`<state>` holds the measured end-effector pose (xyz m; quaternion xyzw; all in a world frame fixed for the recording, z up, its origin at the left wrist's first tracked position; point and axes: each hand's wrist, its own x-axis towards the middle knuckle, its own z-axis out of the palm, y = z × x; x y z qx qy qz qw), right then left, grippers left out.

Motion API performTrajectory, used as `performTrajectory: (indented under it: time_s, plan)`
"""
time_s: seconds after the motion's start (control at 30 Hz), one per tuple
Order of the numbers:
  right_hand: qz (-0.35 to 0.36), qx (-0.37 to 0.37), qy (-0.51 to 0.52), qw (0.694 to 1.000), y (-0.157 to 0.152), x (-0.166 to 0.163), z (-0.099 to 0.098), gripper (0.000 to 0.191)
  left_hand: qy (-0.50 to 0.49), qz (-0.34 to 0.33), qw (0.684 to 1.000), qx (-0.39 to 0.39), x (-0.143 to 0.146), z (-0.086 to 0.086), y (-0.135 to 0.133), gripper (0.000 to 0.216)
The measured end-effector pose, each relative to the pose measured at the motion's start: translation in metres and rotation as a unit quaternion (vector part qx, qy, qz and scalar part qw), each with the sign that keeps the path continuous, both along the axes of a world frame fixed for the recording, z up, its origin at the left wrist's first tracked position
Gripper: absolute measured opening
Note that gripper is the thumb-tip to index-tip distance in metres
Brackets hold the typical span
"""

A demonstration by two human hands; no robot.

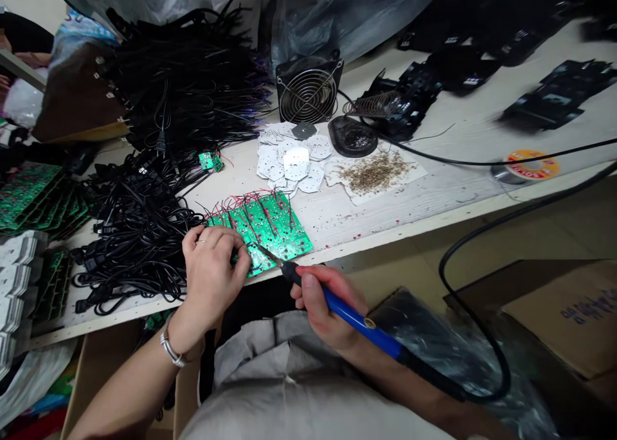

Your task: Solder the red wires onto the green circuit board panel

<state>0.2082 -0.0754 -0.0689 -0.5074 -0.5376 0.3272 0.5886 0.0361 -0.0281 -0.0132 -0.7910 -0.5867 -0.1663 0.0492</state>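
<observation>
Just under our left fingers (226,239), and spreading out to the right of them, is the green circuit board panel (288,225), lying near the front edge of the bench (347,225). Thin red and black wires (270,212) stick up all over it, mostly beyond the fingertips. Those left fingers are curled, with the thumb bent in close; we honestly can't tell if they're pinching something, since the hand covers the spot. We've got a ring on one of them.

Our right fingers (313,293) are wrapped around the blue handle of a soldering iron (351,315), pen style. Its tip points up and left from the grip, toward our left fingers, and ends over the panel just beside the thumb. Can't say whether it actually touches.

Left of our left fingers we have a big tangle of black power cords (144,225), plugs and all. Further out past both sets of fingers: a pile of white plates (295,162), a square fan (311,92) behind it, and brown debris (378,170) on a white sheet to the right of the plates. Well off to the right of our right fingers, toward the bench's front edge, sits a solder spool (533,164).
</observation>
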Motion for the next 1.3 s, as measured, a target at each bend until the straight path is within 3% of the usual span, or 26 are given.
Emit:
performTrajectory:
  time_s: [0.5,0.7,1.3]
  plan:
    - [0.01,-0.012,0.012,1.0,-0.005,-0.001,-0.006,0.009,0.001,-0.003,1.0,0.002,-0.002,-0.003,-0.002,0.011]
    - [-0.003,0.032,0.058,0.998,-0.004,-0.001,-0.01,0.012,-0.006,-0.008,1.0,0.005,-0.002,-0.003,-0.002,0.012]
    - [0.001,0.012,0.065,0.998,-0.003,0.001,-0.009,0.012,0.003,-0.008,1.0,0.004,-0.003,-0.004,-0.003,0.011]
